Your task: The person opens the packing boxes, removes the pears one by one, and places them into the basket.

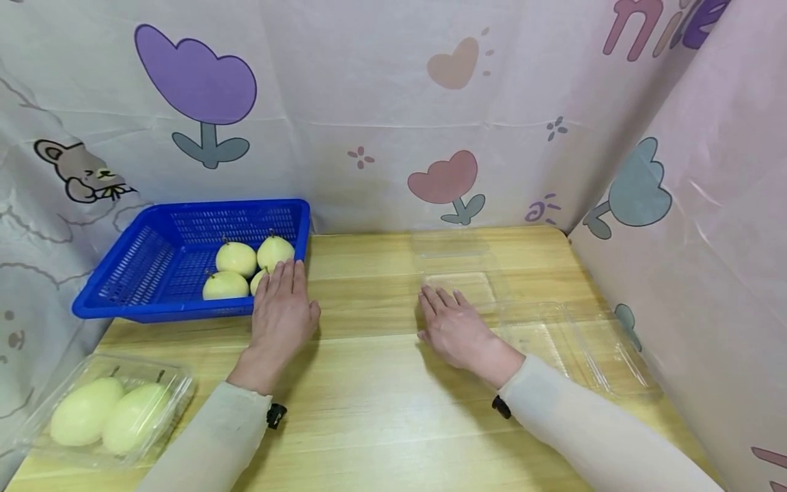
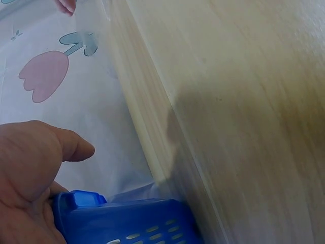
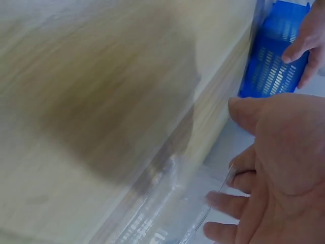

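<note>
In the head view the left hand (image 1: 281, 316) lies over the near right corner of the blue basket (image 1: 184, 311), fingers extended above the pears (image 1: 225, 285) inside. The left wrist view shows that hand (image 2: 30, 168) with its thumb apart, beside the basket's rim (image 2: 127, 208). The right hand (image 1: 458, 333) reaches to a clear plastic container (image 1: 461, 281), fingers spread at its near left edge. In the right wrist view the fingers of the right hand (image 3: 274, 178) are slightly bent beside the clear plastic (image 3: 157, 213); whether they touch it I cannot tell.
A second clear container (image 1: 553, 342) lies opened out on the right of the wooden table (image 1: 369, 410). At the front left a closed clear box (image 1: 178, 389) holds two pears (image 1: 136, 418). Patterned cloth (image 1: 369, 89) hangs behind and at both sides.
</note>
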{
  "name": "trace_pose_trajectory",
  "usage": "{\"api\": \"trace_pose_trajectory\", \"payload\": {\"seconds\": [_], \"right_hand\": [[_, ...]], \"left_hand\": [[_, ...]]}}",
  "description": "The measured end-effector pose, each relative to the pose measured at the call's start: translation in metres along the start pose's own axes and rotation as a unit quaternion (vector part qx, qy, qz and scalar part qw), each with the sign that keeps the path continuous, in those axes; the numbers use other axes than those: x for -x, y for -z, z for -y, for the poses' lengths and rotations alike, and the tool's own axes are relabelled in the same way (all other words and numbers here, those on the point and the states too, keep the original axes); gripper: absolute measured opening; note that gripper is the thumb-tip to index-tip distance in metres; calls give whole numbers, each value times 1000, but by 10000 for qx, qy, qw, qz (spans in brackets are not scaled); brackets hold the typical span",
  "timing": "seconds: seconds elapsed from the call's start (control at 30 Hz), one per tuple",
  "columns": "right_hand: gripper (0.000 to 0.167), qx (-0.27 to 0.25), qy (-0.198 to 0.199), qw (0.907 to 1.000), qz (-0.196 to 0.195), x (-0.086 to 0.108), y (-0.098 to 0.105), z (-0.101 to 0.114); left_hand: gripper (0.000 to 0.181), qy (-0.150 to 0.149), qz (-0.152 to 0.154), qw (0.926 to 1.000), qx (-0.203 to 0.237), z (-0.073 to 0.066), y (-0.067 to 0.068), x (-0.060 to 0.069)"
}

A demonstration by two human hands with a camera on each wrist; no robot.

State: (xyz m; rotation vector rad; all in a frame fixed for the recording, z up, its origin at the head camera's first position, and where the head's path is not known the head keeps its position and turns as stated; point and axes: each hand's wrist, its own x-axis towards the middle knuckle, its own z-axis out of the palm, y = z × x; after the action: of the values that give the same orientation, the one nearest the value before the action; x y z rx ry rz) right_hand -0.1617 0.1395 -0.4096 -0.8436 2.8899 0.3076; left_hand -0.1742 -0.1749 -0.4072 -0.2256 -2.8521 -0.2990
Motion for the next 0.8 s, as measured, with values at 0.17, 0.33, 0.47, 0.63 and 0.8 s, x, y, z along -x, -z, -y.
{"api": "trace_pose_trajectory", "payload": {"seconds": [0.17,0.33,0.47,0.63,0.8], "right_hand": [[78,-167,-298,9994,102,8,-2,-7],[82,-291,-656,9973,186,15,-2,-17],[83,-374,-867,9954,183,20,-2,-28],[83,-495,-1149,9919,240,24,-3,-41],[83,-701,-1466,9861,331,27,-5,-56]], "left_hand": [[76,-50,-29,10000,3,1,0,1],[76,-81,-21,10000,1,1,1,2],[76,-89,18,10000,-3,1,1,2],[76,-98,21,9999,-37,2,1,2],[77,-74,61,9999,-63,2,0,3]]}}
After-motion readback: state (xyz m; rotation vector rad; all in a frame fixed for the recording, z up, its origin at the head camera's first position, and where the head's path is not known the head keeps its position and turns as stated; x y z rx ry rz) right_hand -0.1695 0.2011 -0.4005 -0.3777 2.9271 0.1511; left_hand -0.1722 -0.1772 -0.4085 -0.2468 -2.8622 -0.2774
